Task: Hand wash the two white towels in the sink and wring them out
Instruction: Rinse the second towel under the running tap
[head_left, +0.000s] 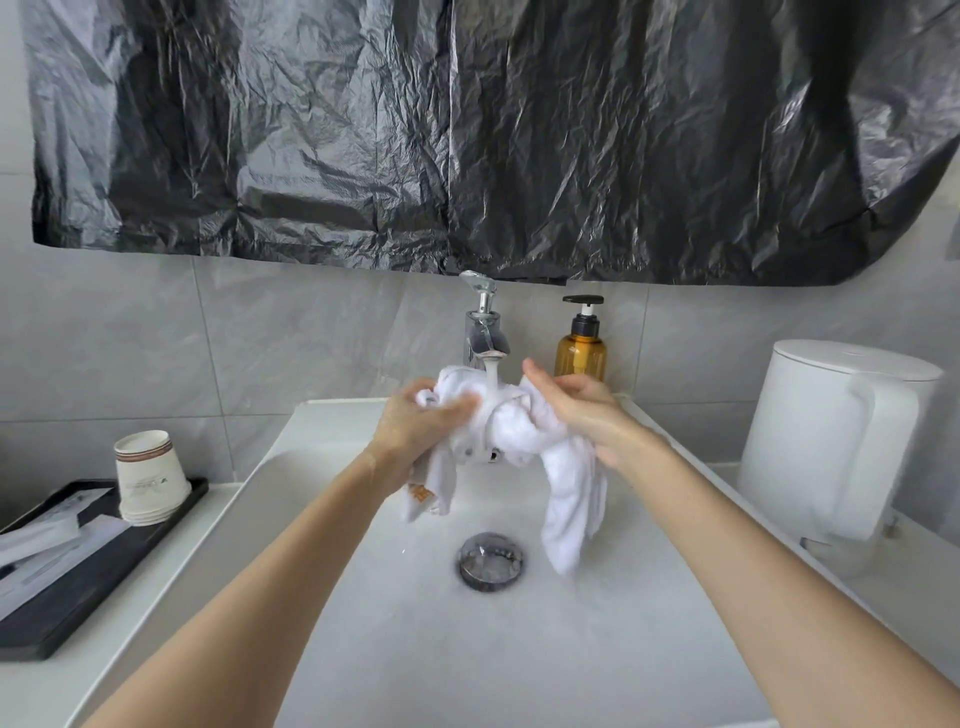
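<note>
Head view: both bare arms reach forward over a white sink (415, 649). Between the hands, a wet bunch of white towels (511, 431) is held up above the basin and just under the tap (485, 332). A stream of water (492, 375) falls from the spout onto the top of the bunch. I cannot tell where one towel ends and the other begins.

The left grip (421, 426) is clamped on the left side of the cloth, with the fingers curled round a wad of it. The right grip (582, 415) is not closed: its fingers lie stretched nearly straight and it presses against the right side of the bunch.

Two ends of cloth hang down into the basin. The one below the left wrist carries an orange label (420, 493). The longer one hangs under the right wrist, near the metal drain (491, 561).

Behind the tap's right side stands an amber soap bottle (581, 351) with a black pump. A white kettle (831, 441) sits to the right of the sink. On the desk (52, 691) to the left, a black tray (78, 603) carries a stack of upturned paper cups (150, 478) and some paper packets. A crinkled black plastic sheet (467, 130) covers the wall above.
</note>
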